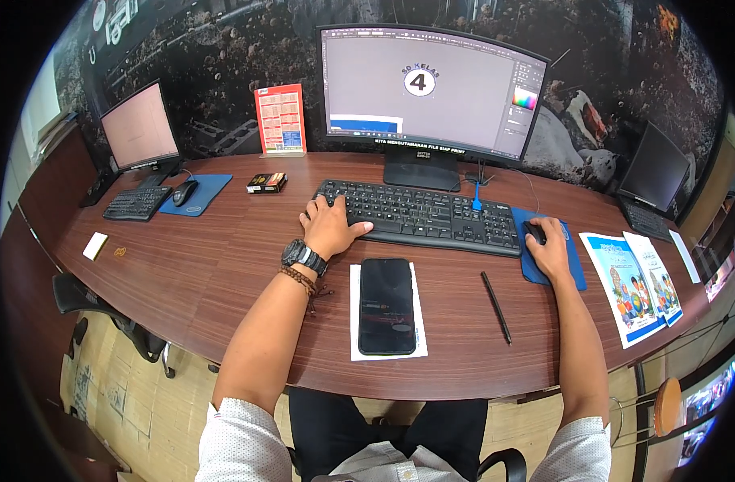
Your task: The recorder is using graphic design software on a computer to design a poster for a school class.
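Observation:
My left hand (329,228) rests at the left end of a black keyboard (423,215), its fingers spread over the keys and the thumb near the front edge. A dark watch and beaded bracelets circle that wrist. My right hand (553,251) is curled over a black computer mouse (534,232), partly hidden under the fingers, on a blue mouse pad (575,267). Behind the keyboard stands a wide curved monitor (456,104) with a design program showing a round badge. A black smartphone (386,309) lies on white paper (421,337) between my forearms, and a black pen (497,308) lies to its right.
Printed booklets (629,285) lie at the desk's right. To the left are a small box (267,183), a red-framed sign (281,120), and a second keyboard (137,203), mouse (184,192) and monitor (140,126). Another dark monitor (655,170) stands far right.

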{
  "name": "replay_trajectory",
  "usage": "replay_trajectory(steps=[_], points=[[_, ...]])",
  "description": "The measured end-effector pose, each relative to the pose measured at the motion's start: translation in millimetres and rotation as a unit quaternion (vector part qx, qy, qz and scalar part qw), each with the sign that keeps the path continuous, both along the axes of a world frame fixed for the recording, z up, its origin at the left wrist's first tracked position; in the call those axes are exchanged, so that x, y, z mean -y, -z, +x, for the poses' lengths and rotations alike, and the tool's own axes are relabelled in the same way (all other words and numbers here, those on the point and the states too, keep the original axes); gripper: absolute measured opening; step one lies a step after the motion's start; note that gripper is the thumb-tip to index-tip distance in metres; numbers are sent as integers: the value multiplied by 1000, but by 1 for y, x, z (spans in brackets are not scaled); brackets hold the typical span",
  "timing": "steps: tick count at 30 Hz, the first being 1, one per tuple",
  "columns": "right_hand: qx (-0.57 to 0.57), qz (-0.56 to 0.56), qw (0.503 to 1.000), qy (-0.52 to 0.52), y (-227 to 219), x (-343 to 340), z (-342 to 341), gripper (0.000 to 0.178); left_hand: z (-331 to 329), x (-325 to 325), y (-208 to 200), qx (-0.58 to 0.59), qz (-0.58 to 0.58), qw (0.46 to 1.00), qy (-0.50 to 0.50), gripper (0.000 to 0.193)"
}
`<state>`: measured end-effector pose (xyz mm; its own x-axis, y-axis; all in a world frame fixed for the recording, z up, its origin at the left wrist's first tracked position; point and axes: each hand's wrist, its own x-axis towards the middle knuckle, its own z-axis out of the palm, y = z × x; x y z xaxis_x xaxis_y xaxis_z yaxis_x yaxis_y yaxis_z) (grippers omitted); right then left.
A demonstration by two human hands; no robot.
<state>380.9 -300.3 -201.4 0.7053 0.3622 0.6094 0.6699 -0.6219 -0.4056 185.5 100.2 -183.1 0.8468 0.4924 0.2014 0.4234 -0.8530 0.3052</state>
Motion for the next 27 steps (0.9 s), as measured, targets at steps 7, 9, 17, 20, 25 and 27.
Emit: replay_trajectory(steps=[7, 9, 17, 20, 25, 27], points=[[-1, -2, 1000, 1, -2, -1, -3, 33, 0, 1, -1, -5, -2, 1000, 0, 93], [-2, 0, 1000, -7, -1, -1, -2, 33, 0, 1, 0, 4, -5, 1000, 1, 92], [-19, 3, 1000, -8, -2, -2, -4, 33, 1, -1, 2, 0, 3, 1000, 0, 93], [-21, 7, 1000, -8, -3, -2, -4, 34, 1, 0, 2, 3, 8, 1000, 0, 93], [-9, -8, 1000, 19, -1, 1, 0, 33, 0, 0, 0, -1, 1, 1000, 3, 92], [-10, -4, 1000, 19, -1, -1, -2, 33, -1, 0, 0, 2, 1, 1000, 2, 92]])
